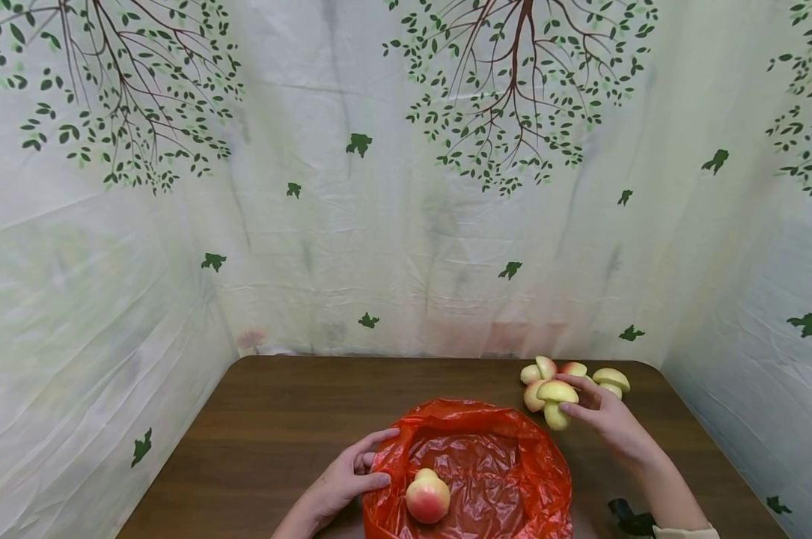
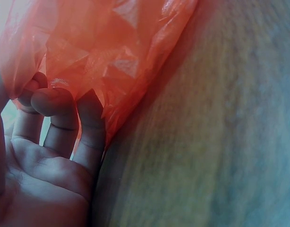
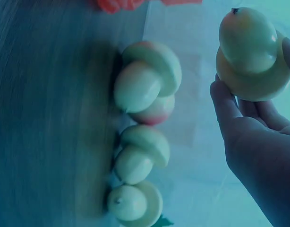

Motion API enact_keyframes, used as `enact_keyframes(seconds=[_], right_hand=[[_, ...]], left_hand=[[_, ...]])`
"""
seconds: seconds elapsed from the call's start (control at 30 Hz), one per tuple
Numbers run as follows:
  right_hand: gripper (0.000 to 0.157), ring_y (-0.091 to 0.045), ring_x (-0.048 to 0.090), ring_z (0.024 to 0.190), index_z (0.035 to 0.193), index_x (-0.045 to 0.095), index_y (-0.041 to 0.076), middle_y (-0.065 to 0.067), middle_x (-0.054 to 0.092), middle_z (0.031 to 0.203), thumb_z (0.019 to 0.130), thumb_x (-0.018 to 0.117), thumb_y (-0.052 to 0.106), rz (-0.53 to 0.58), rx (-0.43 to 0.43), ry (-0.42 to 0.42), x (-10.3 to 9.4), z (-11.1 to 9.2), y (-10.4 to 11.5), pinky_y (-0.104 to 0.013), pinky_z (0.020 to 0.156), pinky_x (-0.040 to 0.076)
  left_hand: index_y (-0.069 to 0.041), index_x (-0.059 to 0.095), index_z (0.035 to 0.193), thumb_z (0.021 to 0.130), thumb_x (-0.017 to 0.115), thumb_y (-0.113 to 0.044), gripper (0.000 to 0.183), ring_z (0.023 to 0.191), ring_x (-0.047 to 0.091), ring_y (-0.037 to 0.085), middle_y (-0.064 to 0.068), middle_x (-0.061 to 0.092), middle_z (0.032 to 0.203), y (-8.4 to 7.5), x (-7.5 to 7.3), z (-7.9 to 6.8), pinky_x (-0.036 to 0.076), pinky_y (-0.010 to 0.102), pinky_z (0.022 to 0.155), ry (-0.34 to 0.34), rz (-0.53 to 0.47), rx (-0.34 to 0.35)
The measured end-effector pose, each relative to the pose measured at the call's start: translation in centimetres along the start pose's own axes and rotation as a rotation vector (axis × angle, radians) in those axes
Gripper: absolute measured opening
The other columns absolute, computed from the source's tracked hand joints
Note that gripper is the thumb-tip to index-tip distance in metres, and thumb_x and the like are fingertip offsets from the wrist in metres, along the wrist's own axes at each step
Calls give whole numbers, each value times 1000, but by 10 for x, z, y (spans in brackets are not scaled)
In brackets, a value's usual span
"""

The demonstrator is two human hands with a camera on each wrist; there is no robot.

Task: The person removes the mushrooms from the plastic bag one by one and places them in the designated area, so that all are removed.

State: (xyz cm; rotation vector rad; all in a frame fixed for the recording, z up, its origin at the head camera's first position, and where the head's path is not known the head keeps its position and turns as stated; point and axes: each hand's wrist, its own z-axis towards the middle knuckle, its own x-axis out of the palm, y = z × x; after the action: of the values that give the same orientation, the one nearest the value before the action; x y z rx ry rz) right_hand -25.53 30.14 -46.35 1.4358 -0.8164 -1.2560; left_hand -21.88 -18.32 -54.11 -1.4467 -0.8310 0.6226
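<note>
A red plastic bag lies with its mouth spread wide at the front of the table. My left hand holds its left rim; in the left wrist view the curled fingers meet the thin film. Inside the bag sits one toy mushroom with a red-and-cream cap. Beyond the bag's right side, my right hand grips a yellow toy mushroom by its cap, and the right wrist view shows it raised off the table. Several other mushrooms are grouped beside that hand.
The brown wooden table ends at a pale curtain printed with branches and leaves. Another yellow mushroom lies at the right end of the group. A black object shows by the right wrist.
</note>
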Motion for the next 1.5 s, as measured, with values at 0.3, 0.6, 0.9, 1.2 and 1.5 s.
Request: enact_keyframes(seconds=[0.3,0.6,0.9,1.2,1.5], right_hand=[[64,7,63,108,157,40,-9,7,67,130,106,66,19,-29,41,-92,-15,1,-17,-16,90,52],[69,11,60,106,160,35,-8,-9,61,140,106,66,23,-70,127,-148,-24,0,-29,-17,92,51],[72,15,56,103,162,32,-7,-4,58,140,106,66,26,-69,188,-198,-28,2,-40,-15,90,49],[75,19,47,100,164,28,-7,-29,35,164,108,62,30,-69,270,-223,-26,7,-48,-9,88,43],[75,16,47,102,163,29,-7,-30,34,164,107,63,29,-77,301,-240,-25,8,-49,-8,86,41]], left_hand=[[-10,33,166,105,66,-12,69,97,79,13,5,80,111,0,0,0,65,32,84,-4,-2,-7],[-10,32,166,106,65,-12,69,97,79,13,4,80,111,0,0,0,65,32,84,0,-3,-4],[-11,31,167,106,64,-12,69,97,79,13,4,80,112,0,-1,0,65,32,85,6,-8,-7],[-11,32,166,106,64,-12,68,99,79,14,4,80,113,0,-1,1,65,33,85,7,-7,-7],[-11,33,166,107,64,-12,67,99,78,14,4,79,114,0,-1,0,65,32,85,4,-3,-9]])
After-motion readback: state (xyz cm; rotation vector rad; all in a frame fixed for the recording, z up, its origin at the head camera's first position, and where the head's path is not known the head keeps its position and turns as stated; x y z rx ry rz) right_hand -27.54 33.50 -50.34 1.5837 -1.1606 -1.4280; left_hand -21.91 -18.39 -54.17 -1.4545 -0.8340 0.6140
